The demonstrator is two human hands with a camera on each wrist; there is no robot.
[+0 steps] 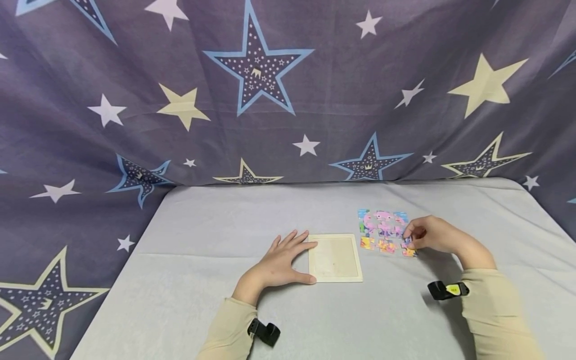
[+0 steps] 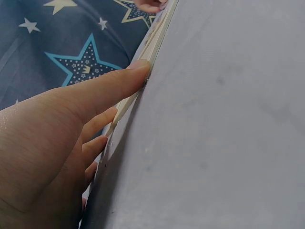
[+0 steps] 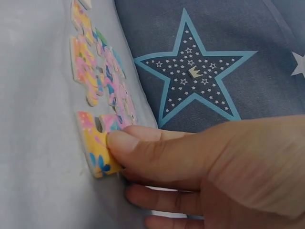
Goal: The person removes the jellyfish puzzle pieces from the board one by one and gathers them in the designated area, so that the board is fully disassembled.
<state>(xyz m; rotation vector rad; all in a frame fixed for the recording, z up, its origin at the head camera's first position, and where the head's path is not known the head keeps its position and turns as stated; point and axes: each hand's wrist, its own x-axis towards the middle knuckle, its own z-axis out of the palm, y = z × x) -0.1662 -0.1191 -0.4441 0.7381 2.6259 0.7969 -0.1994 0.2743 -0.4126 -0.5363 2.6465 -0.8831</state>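
Note:
A shallow cream puzzle tray (image 1: 334, 257) with a raised rim lies on the table. My left hand (image 1: 282, 262) rests at its left side, fingers spread and fairly straight, with the thumb at the near left corner and the index finger on the rim. In the left wrist view the thumb (image 2: 136, 71) touches the tray's edge. To the right lie colourful jigsaw pieces (image 1: 382, 222) with pink figures, loosely arranged in rows. My right hand (image 1: 434, 235) pinches a yellow corner jigsaw piece (image 3: 97, 148) with a blue flower, at the arrangement's near right. Some fingertips are hidden behind the thumb.
A pale grey cloth covers the table (image 1: 216, 225). Behind it and to the sides hangs a dark star-patterned curtain (image 1: 288, 125). Black straps with small devices sit on both wrists, one on the left forearm (image 1: 264, 332) and one on the right (image 1: 447, 290).

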